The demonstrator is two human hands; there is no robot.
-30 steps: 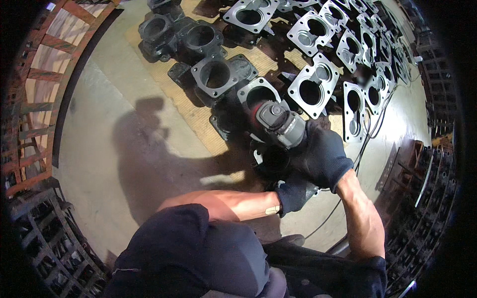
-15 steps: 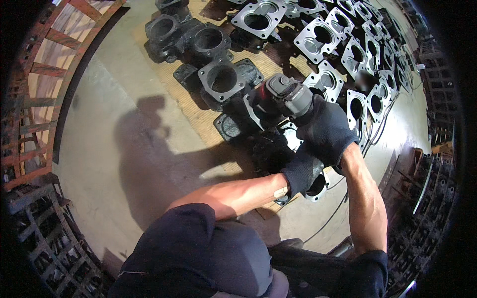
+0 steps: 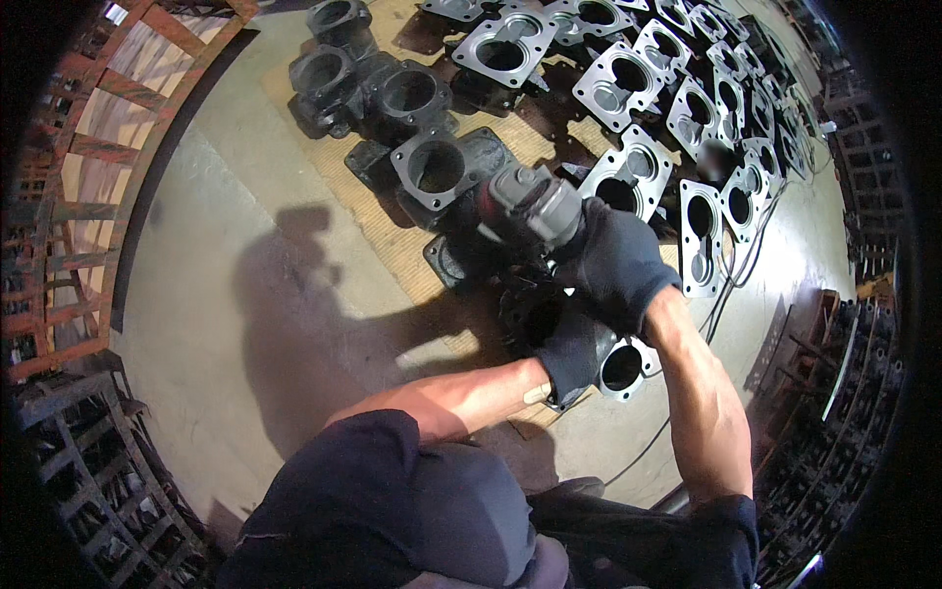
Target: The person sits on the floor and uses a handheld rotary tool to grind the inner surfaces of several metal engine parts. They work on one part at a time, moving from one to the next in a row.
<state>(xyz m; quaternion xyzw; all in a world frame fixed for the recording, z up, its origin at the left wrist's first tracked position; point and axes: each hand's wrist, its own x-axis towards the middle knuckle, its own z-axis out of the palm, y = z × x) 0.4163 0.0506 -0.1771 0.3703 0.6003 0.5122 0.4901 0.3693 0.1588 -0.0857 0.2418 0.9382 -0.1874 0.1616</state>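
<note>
My right hand (image 3: pixel 620 260), in a dark knitted glove, is closed around the body of an angle grinder (image 3: pixel 538 206) with a grey head. Lower and to the left is my left hand (image 3: pixel 574 358), gloved too. It looks closed just behind the tool, but its fingers and whatever they grip are hidden. Below the grinder sits a dark casting (image 3: pixel 451 260), mostly in shadow. A casting with a grey square flange (image 3: pixel 432 203) and a round bore stands just left of the grinder head. Beside my left hand shows a bright metal flange (image 3: pixel 620 395).
Several bright-faced castings (image 3: pixel 605 98) crowd the far right, and black castings (image 3: pixel 410 118) stand at far left. Ribbed cardboard (image 3: pixel 378 221) lies beneath them. A cable (image 3: pixel 751 250) runs across the floor at right. Rusty metal cages (image 3: pixel 88 211) line the left side, with racks (image 3: pixel 834 412) at right.
Both hands and the grinder have shifted left together, closer to the square-flanged casting. The curved pale edge seen under the grinder head earlier no longer shows.
</note>
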